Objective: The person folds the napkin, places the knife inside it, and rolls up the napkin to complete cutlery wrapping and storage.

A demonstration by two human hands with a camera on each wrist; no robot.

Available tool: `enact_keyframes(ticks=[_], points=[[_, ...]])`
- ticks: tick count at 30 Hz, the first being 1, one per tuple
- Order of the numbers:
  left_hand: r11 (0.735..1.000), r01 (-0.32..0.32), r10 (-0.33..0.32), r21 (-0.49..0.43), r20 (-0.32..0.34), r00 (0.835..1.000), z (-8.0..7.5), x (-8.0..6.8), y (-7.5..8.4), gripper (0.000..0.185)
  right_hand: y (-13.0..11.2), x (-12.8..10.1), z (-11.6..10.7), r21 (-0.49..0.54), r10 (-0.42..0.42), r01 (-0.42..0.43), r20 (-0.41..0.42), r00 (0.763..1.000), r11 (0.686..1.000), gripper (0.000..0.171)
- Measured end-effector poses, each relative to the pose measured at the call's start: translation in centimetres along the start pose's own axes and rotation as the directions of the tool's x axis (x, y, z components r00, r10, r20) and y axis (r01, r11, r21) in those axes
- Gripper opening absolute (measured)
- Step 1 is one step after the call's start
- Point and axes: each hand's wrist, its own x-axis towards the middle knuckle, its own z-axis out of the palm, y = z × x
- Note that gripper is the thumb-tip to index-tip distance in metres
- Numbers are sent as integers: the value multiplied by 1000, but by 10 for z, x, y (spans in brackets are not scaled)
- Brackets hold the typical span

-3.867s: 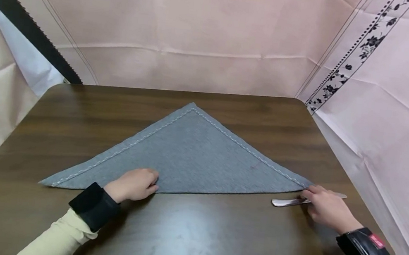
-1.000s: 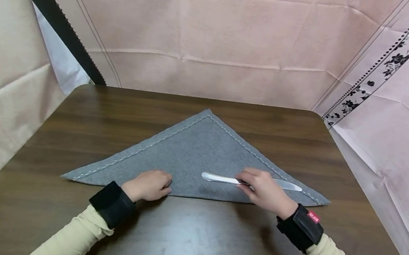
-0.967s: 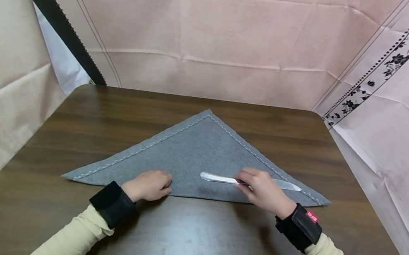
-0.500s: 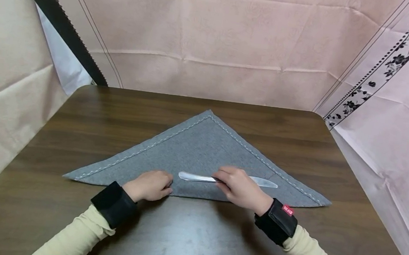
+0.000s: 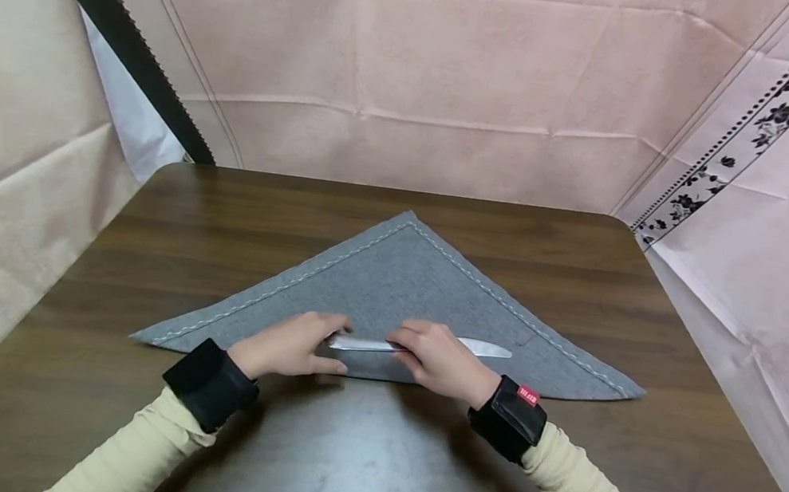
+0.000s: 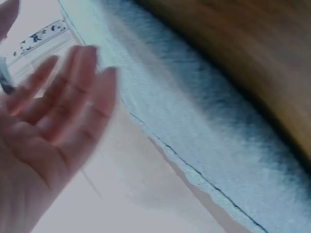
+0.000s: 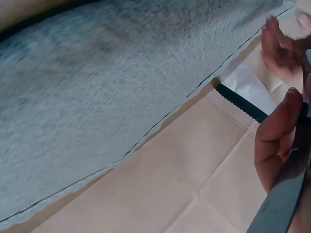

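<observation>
A grey cloth (image 5: 398, 278), folded into a triangle with a stitched hem, lies flat on the dark wooden table (image 5: 343, 457). My right hand (image 5: 440, 357) grips a silver table knife (image 5: 488, 349) by its middle. The knife sits crosswise just above the cloth's near folded edge. My left hand (image 5: 286, 347) is at the knife's left end, fingers spread around the tip. In the left wrist view the left hand (image 6: 48, 121) shows straight fingers over the cloth (image 6: 204, 111). The right wrist view shows my thumb (image 7: 277, 141) on the knife (image 7: 279, 204), above the cloth (image 7: 121, 87).
Pink fabric (image 5: 421, 64) hangs behind the table, and beige fabric (image 5: 11, 117) on the left. A black toothed strip (image 5: 120, 41) runs diagonally at the back left, and a floral border (image 5: 746, 131) at the back right. The table's rounded far corners are in view.
My right hand has carried the knife leftward from beside the cloth's right corner to its middle. The left hand has opened up from the cloth's edge toward the knife's left end.
</observation>
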Motion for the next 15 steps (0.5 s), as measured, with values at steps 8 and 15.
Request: enact_keyframes(ticks=[8, 15], points=[[990, -133, 135, 36, -60, 989, -6, 2, 9, 9, -1, 5, 6, 17, 45, -45, 40, 998, 999, 12], [989, -129, 131, 68, -24, 991, -2, 5, 4, 6, 3, -1, 9, -145, 95, -74, 138, 986, 987, 7]])
